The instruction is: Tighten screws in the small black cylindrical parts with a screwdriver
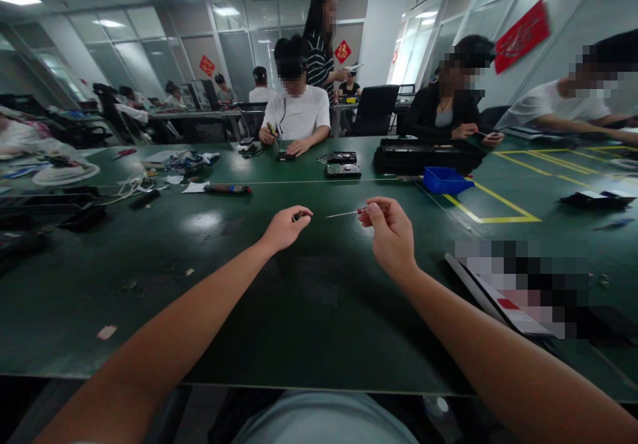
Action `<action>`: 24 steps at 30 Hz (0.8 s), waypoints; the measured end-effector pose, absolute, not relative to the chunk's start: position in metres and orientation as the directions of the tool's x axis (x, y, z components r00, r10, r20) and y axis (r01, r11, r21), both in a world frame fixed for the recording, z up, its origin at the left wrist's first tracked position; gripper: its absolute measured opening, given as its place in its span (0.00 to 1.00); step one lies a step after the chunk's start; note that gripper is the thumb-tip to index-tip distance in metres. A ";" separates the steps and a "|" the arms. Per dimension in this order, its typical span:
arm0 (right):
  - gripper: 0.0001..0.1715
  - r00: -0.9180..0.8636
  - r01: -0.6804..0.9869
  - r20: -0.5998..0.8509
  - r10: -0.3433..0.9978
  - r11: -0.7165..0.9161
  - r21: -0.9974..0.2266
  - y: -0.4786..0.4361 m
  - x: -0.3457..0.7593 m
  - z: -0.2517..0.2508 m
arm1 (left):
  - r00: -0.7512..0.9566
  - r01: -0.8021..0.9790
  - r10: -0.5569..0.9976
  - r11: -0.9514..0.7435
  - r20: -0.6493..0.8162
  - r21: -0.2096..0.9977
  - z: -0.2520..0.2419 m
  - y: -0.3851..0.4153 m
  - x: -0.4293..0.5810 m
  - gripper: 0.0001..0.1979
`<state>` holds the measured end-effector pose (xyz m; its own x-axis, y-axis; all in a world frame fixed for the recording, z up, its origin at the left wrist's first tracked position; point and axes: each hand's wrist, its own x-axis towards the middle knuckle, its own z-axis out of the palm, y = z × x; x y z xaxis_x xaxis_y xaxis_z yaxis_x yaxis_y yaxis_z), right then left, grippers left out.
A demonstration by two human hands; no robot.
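My right hand (391, 234) is closed round the reddish handle of a thin screwdriver (343, 215). The metal shaft points left, toward my other hand, and its tip stops short of it. My left hand (286, 228) has its fingers curled together over a small dark object (300, 217). Most of that object is hidden by the fingers, so its kind does not show. Both hands are above the green tabletop (319, 331), with a gap between them.
Ahead lie two hard drives (343, 170), a long black casing (428, 157) and a blue tray (446, 180). A brown-grey tool (228, 189) lies at left, near a cable (134, 185). A booklet-like item (503, 298) sits by my right forearm. Other people work across the table.
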<state>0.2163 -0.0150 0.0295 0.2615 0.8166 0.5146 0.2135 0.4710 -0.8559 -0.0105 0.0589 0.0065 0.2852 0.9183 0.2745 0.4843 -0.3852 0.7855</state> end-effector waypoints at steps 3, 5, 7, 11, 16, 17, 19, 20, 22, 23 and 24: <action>0.10 0.257 0.206 0.515 0.818 0.475 -0.856 -0.014 0.217 0.028 | 0.159 0.207 0.972 -0.204 0.172 0.957 0.015 0.061 -0.033 0.10; 0.10 0.251 0.213 0.512 0.822 0.469 -0.857 -0.013 0.217 0.027 | 0.092 0.068 0.987 -0.136 0.129 0.988 0.021 0.058 -0.052 0.13; 0.11 0.242 0.230 0.502 0.830 0.454 -0.861 -0.013 0.218 0.026 | 0.022 0.000 0.994 -0.103 0.103 0.995 0.025 0.054 -0.075 0.14; 0.11 0.233 0.241 0.485 0.843 0.433 -0.869 -0.014 0.219 0.026 | -0.183 -0.054 0.983 -0.040 0.029 0.998 0.033 0.047 -0.130 0.09; 0.10 0.223 0.223 0.470 0.854 0.425 -0.878 -0.013 0.218 0.026 | -0.440 -0.098 0.897 0.007 -0.049 0.995 0.053 0.030 -0.200 0.03; 0.10 0.220 0.218 0.469 0.856 0.425 -0.879 -0.013 0.217 0.025 | -0.480 -0.095 0.876 0.009 -0.053 0.995 0.057 0.025 -0.213 0.03; 0.11 0.212 0.206 0.464 0.860 0.424 -0.882 -0.012 0.217 0.024 | -0.573 -0.071 0.817 0.026 -0.062 0.997 0.064 0.014 -0.236 0.02; 0.11 0.208 0.203 0.460 0.863 0.422 -0.884 -0.011 0.217 0.023 | -0.612 -0.051 0.789 0.036 -0.060 0.998 0.067 0.008 -0.247 0.02; 0.11 0.201 0.207 0.453 0.869 0.414 -0.886 -0.012 0.217 0.023 | -0.661 -0.014 0.749 0.053 -0.049 0.998 0.070 -0.003 -0.267 0.02; 0.11 0.198 0.210 0.449 0.871 0.410 -0.887 -0.012 0.217 0.023 | -0.677 0.024 0.735 0.069 -0.035 0.997 0.070 -0.007 -0.277 0.02; 0.11 0.196 0.215 0.446 0.873 0.406 -0.888 -0.012 0.217 0.023 | -0.684 0.079 0.730 0.092 -0.013 0.993 0.071 -0.012 -0.286 0.02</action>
